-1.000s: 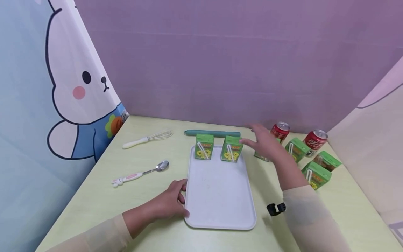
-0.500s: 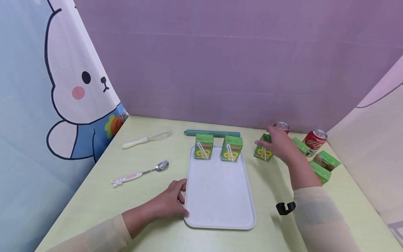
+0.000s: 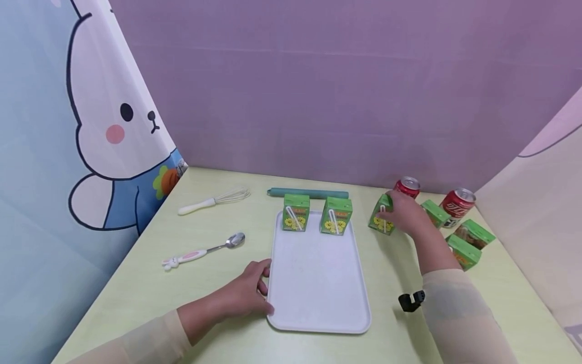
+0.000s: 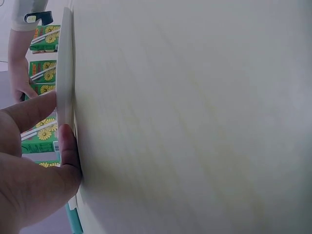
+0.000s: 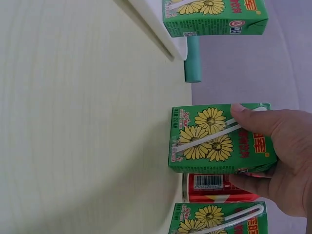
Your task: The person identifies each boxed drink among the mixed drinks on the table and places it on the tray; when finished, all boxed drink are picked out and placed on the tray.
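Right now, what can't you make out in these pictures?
- Head view: the right hand covers much of the green juice carton it grips.
- Left wrist view: the white plastic tray shows edge-on only; its top is hidden.
- Right wrist view: the red drink can sits half behind the carton; small print unreadable.

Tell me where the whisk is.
In the head view the whisk lies at the table's far left, beyond the bunny-handled spoon and left of the green rod.

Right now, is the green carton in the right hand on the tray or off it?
Off it: the carton stands upright on the table, right of the tray.
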`<state>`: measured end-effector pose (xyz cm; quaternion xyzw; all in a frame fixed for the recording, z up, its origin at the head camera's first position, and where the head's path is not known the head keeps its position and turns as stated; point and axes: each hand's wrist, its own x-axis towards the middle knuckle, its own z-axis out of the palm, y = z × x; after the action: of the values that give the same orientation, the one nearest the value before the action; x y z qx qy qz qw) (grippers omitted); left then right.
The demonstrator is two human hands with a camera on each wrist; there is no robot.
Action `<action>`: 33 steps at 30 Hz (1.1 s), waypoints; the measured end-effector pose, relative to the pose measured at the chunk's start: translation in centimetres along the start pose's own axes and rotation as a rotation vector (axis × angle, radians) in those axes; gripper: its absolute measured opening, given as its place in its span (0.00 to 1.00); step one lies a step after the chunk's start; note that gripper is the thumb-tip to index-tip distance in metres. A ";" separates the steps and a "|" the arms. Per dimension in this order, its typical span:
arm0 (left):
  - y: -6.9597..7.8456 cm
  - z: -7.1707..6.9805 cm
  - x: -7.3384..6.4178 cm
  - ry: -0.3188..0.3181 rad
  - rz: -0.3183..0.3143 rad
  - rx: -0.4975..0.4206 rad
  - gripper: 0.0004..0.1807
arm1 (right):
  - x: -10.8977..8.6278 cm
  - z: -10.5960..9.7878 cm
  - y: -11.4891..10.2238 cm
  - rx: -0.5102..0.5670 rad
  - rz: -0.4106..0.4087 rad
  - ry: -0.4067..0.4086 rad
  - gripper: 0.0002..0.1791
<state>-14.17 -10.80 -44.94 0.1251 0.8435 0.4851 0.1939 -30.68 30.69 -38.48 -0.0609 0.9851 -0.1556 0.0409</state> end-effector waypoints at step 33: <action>-0.2 0.0 0.2 0.006 0.007 0.016 0.58 | -5.3 -3.6 -6.3 -0.108 -0.037 0.030 0.36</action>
<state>-14.34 -10.79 -45.19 0.1281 0.8475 0.4792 0.1889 -25.16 26.56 -32.79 -0.0790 0.9912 -0.1040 0.0200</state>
